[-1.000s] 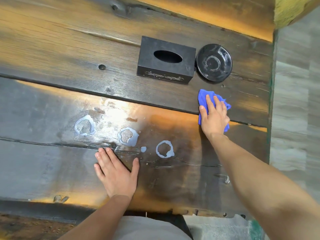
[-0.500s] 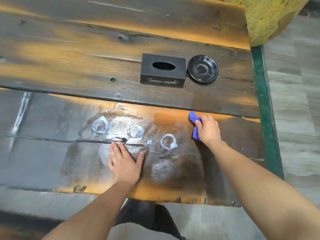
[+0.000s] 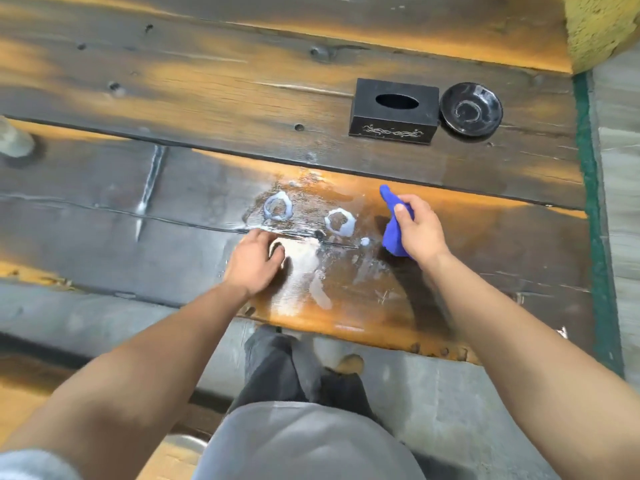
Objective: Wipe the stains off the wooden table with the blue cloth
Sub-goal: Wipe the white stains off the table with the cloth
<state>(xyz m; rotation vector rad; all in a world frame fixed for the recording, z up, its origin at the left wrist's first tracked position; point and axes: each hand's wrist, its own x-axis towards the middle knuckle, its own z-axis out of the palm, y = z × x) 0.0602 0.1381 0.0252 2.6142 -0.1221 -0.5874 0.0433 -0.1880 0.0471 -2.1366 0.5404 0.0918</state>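
The dark wooden table (image 3: 173,109) carries two whitish ring stains, one (image 3: 277,206) on the left and one (image 3: 340,221) to its right, plus a small white dot (image 3: 364,241). A pale wet smear (image 3: 301,261) spreads below them toward the near edge. My right hand (image 3: 420,232) grips the bunched blue cloth (image 3: 393,235) just right of the dot, its lower end against the wood. My left hand (image 3: 254,263) rests palm-down on the table below the left ring, holding nothing.
A black tissue box (image 3: 394,112) and a black dish (image 3: 471,109) sit on the far plank at right. A pale object (image 3: 14,140) stands at the left edge. A green strip (image 3: 588,202) borders the table's right end, by a yellow pillar (image 3: 602,26).
My right hand has brought the cloth left and nearer, onto the spot of the rightmost ring, which no longer shows. The view has pulled back; my left hand stays below the stains.
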